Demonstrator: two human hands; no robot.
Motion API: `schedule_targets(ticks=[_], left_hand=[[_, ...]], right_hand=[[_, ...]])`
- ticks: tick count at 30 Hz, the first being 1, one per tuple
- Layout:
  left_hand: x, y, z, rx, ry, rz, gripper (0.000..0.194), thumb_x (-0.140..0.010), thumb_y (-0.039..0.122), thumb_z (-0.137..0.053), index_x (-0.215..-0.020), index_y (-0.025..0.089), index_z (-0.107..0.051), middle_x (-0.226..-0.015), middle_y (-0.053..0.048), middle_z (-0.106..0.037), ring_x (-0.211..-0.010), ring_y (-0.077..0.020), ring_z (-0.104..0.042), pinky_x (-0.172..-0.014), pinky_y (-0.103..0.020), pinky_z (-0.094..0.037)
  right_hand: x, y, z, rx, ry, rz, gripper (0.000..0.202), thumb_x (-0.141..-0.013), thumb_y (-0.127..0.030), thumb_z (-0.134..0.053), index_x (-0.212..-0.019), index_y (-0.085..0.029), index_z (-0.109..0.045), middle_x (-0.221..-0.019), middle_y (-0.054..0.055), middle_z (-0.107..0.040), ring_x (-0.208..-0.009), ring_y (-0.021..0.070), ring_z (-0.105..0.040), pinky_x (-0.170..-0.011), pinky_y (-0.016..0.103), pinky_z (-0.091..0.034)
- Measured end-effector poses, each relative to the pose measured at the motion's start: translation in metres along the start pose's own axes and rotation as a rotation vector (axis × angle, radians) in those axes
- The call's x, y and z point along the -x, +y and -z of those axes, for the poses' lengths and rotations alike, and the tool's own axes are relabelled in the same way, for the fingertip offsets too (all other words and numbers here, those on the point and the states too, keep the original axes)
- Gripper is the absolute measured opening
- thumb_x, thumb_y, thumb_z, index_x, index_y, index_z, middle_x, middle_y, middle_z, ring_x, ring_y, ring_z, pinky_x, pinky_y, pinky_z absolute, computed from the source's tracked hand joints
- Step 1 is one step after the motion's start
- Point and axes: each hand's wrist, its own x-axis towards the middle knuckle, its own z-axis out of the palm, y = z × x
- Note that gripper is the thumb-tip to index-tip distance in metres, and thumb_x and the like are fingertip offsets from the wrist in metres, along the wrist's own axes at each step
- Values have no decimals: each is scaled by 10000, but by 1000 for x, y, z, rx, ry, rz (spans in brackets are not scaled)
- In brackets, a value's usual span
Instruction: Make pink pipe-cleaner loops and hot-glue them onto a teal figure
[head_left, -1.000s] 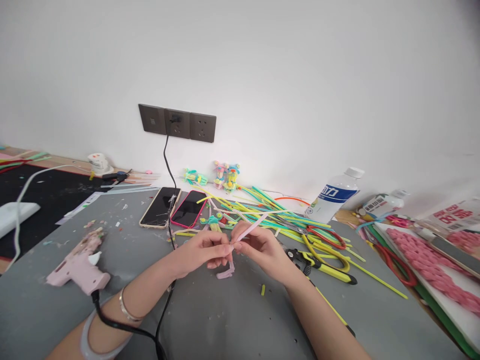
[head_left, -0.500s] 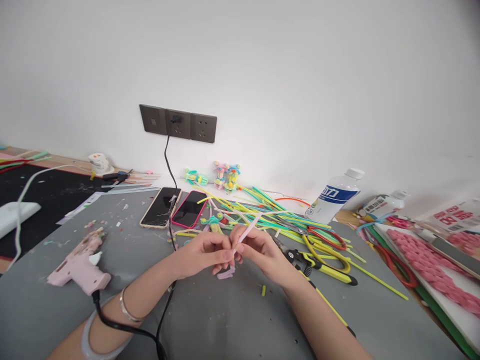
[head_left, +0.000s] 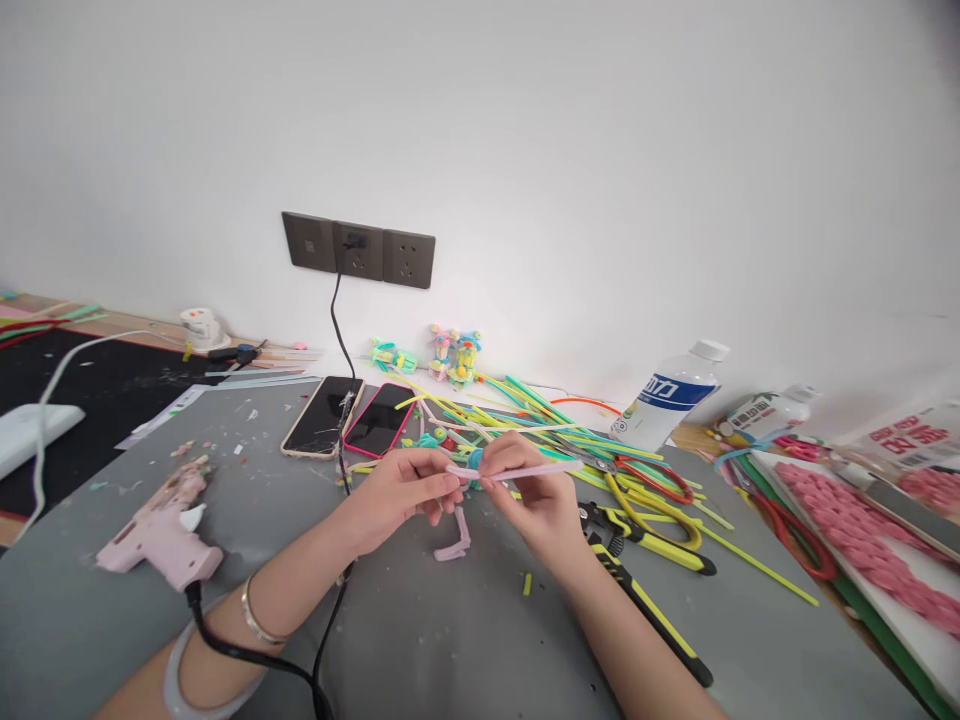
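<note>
A pale pink pipe cleaner (head_left: pixel 536 469) runs almost level between my two hands. My left hand (head_left: pixel 405 493) pinches its left end between thumb and fingers. With thumb and forefinger closed on it farther along, my right hand (head_left: pixel 531 492) lets the free end stick out to the right. Just below the hands, a bent pale pink piece (head_left: pixel 452 547) lies on the grey table (head_left: pixel 420 640). Behind the fingers, partly covered, is a small figure with a turquoise part (head_left: pixel 431 441).
A pink glue gun (head_left: pixel 161 530) lies left, its black cord crossing under my left arm. Two phones (head_left: pixel 321 415) lie behind. To the right are yellow-green pipe cleaners (head_left: pixel 517 405), scissors (head_left: pixel 660 480), yellow-black pliers (head_left: pixel 652 610) and a bottle (head_left: pixel 667 395). Small figures (head_left: pixel 454 355) stand by the wall.
The pipe cleaner has swung from slanting upward to nearly level. My right hand has shifted right, away from my left, uncovering more of the bent pink piece on the table.
</note>
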Motion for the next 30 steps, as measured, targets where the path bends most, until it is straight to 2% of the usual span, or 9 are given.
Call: schedule_targets(ticks=[4,8,16,23,30], left_hand=[[-1,-2,2,86,22,66,318,-740,421,-832,-787,126,-723,-693,-23,-637,-605,-92,-556,-471,-186,-363],[-1,-4,2,115,-16,95,318,-727,394,-847,-711,117,-690,-637,-14,-622,-518,-58,-465,-441,-186,-266],[-2,-3,-1,95,12,49,370,-679,421,-874,-674,104,-683,-613,-24,-631,-464,-36,-374,-450,-206,-192],[-3,-5,0,88,69,-4,338,-692,423,-864,-722,108,-744,-628,-32,-648,-559,-71,-479,-512,-199,-306],[-2,-4,0,86,102,-12,335,-700,421,-859,-695,111,-733,-613,-19,-637,-537,-59,-455,-508,-189,-326]], right_hand=[[5,-4,-1,288,-39,187,179,-911,-65,-601,-942,-234,-654,-855,48,-609,-757,168,-597,-673,310,-502],[7,-4,-1,467,-120,304,200,-944,-91,-564,-1019,-245,-669,-861,59,-603,-708,159,-581,-596,282,-492],[5,-9,-2,414,-138,271,173,-936,-113,-581,-1038,-232,-652,-858,63,-607,-739,179,-602,-656,304,-520],[7,-2,3,412,-173,264,247,-924,-95,-594,-1096,-257,-666,-926,74,-619,-774,184,-614,-655,306,-508],[5,-3,6,484,-211,325,258,-925,-105,-590,-1124,-244,-678,-943,96,-659,-773,188,-636,-646,309,-508]])
